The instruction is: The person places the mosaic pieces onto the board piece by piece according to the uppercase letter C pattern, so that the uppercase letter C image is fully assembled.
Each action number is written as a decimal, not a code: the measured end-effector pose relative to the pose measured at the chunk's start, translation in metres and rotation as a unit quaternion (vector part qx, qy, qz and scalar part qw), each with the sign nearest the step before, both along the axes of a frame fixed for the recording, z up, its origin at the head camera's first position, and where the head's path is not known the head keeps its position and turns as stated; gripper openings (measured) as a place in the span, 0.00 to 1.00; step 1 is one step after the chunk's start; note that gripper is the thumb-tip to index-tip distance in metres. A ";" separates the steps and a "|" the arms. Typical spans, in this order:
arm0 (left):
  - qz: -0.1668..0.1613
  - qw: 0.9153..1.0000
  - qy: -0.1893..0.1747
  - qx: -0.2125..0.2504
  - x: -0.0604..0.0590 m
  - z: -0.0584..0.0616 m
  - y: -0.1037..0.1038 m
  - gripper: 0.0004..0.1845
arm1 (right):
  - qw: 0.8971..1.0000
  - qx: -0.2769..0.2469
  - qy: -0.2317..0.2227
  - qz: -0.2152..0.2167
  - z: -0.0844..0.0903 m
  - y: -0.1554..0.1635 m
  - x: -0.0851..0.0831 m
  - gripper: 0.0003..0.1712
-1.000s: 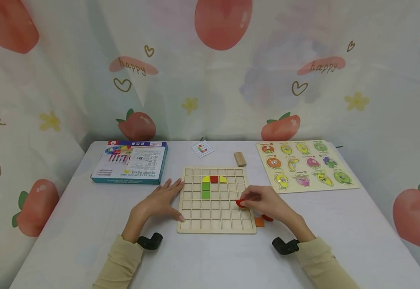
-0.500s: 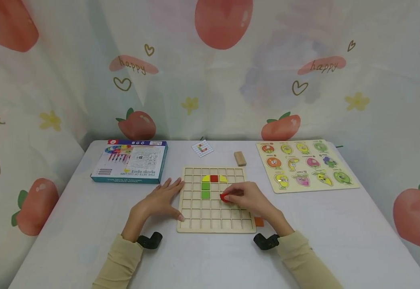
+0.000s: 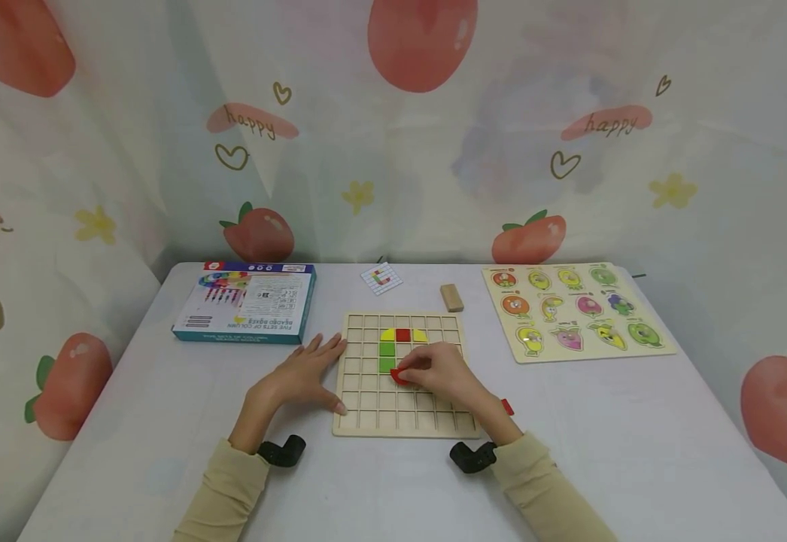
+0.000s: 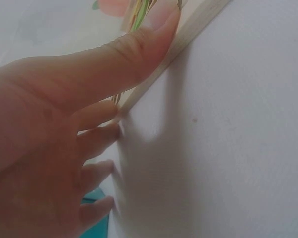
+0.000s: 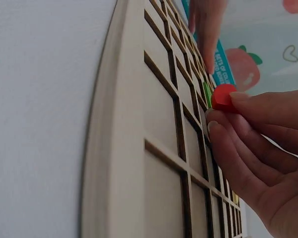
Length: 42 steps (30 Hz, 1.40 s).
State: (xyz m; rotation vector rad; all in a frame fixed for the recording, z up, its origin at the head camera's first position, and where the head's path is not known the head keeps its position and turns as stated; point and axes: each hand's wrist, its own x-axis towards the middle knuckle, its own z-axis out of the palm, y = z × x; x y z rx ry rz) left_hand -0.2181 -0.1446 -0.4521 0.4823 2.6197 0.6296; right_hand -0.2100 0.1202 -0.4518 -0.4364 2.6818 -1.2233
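Observation:
My right hand (image 3: pixel 442 373) pinches a small red piece (image 5: pixel 222 97) with one rounded side between thumb and fingertips. It is held over the wooden grid board (image 3: pixel 407 433), just below and right of two green square tiles (image 3: pixel 387 357). A red square tile (image 3: pixel 403 335) lies in the board's upper row between two yellow curved tiles (image 3: pixel 388 335). At the board's left edge, my left hand (image 3: pixel 295 379) is spread, with its thumb (image 4: pixel 139 52) on the rim and its fingers at the upper left side.
A flat teal-edged box (image 3: pixel 244 309) lies at the back left. Behind the board are a small patterned card (image 3: pixel 381 278) and a wooden block (image 3: pixel 451 298). A fruit picture board (image 3: pixel 556 322) is at right. Another red piece (image 3: pixel 507 406) shows beside my right wrist.
My right hand has carried the red piece leftward across the board, close to the green tiles. An orange tile beside the board is now hidden behind the forearm. My left hand has stayed put.

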 end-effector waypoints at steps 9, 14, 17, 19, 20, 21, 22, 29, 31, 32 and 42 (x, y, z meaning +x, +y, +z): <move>0.000 1.000 -0.001 0.000 0.000 0.001 0.002 0.62 | 1.000 -0.002 -0.021 0.002 -0.003 -0.012 0.000 0.02; 0.002 1.000 -0.001 0.001 0.000 0.001 0.001 0.62 | 1.000 0.021 -0.006 0.005 -0.004 -0.017 0.001 0.02; 0.002 1.000 -0.002 0.004 0.001 0.000 0.000 0.62 | 1.000 0.030 -0.006 0.004 -0.004 -0.019 0.000 0.02; 0.002 1.000 -0.001 0.006 0.001 0.000 0.000 0.62 | 0.999 0.033 -0.003 0.003 -0.005 -0.020 0.000 0.02; 0.001 1.000 -0.001 0.006 0.001 0.000 -0.001 0.62 | 0.999 0.034 -0.002 0.002 -0.006 -0.020 0.000 0.02; 0.001 1.000 -0.001 0.007 0.001 -0.001 -0.001 0.62 | 0.999 0.035 0.000 0.001 -0.006 -0.020 0.000 0.03; 0.000 1.000 -0.001 0.008 0.001 -0.001 -0.001 0.62 | 0.999 0.035 0.002 0.001 -0.007 -0.020 0.000 0.03; -0.003 1.000 -0.004 0.010 0.001 -0.001 -0.002 0.62 | 0.999 0.043 0.013 0.027 -0.009 -0.020 0.001 0.05; -0.004 1.000 -0.002 0.009 0.001 -0.001 -0.002 0.61 | 0.998 0.049 0.019 0.035 -0.008 -0.020 0.001 0.06; -0.004 1.000 -0.001 0.008 0.001 0.000 -0.002 0.61 | 0.998 0.052 0.021 0.038 -0.008 -0.021 0.001 0.07; -0.006 1.000 0.001 0.011 0.002 0.001 -0.002 0.61 | 0.996 0.066 0.033 0.049 -0.007 -0.021 0.002 0.07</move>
